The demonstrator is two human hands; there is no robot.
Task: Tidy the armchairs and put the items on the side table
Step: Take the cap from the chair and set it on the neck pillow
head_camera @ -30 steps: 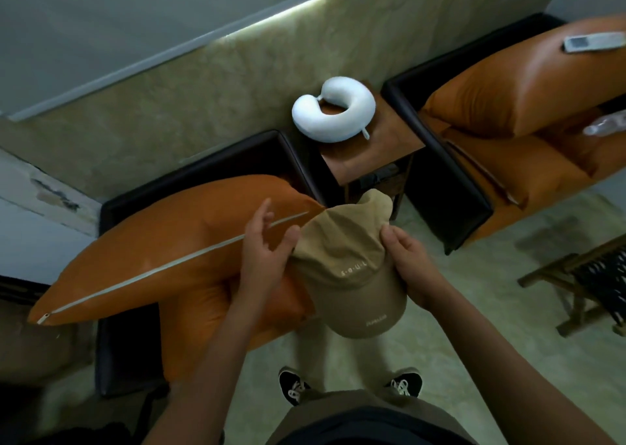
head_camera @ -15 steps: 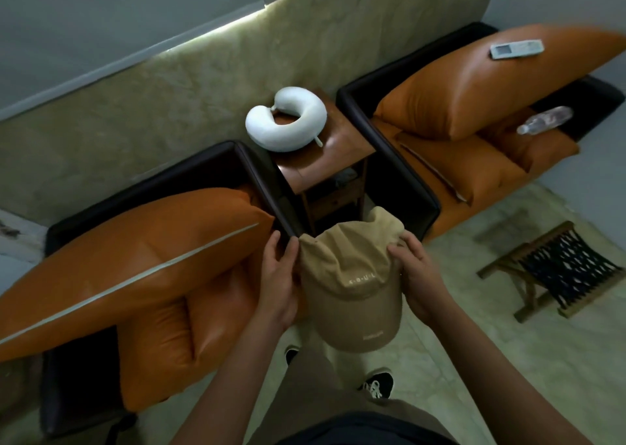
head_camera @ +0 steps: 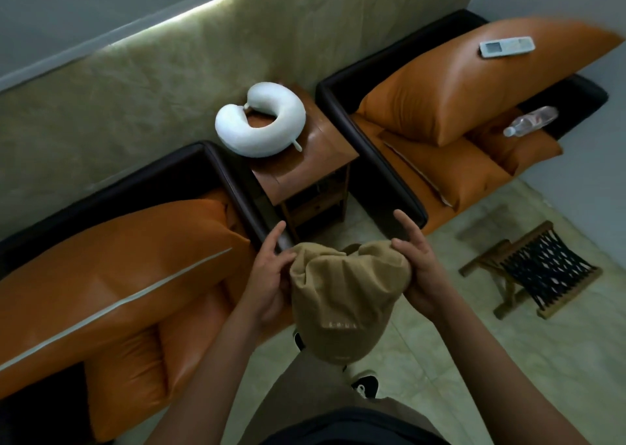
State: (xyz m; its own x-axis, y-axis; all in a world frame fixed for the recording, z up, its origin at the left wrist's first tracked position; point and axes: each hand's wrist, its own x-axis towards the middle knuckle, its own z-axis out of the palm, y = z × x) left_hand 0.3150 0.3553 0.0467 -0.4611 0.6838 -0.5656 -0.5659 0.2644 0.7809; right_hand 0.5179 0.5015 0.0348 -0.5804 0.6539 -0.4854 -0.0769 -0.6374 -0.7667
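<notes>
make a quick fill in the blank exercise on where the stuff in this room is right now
1. The white neck pillow lies on the ____ between the two armchairs.
2. The left hand and right hand both grip a tan ____.
3. The remote control rests on the back cushion of the ____ (left or right) armchair.
4. A clear plastic ____ lies on that same armchair.

Missing words: side table; cap; right; bottle.
</notes>
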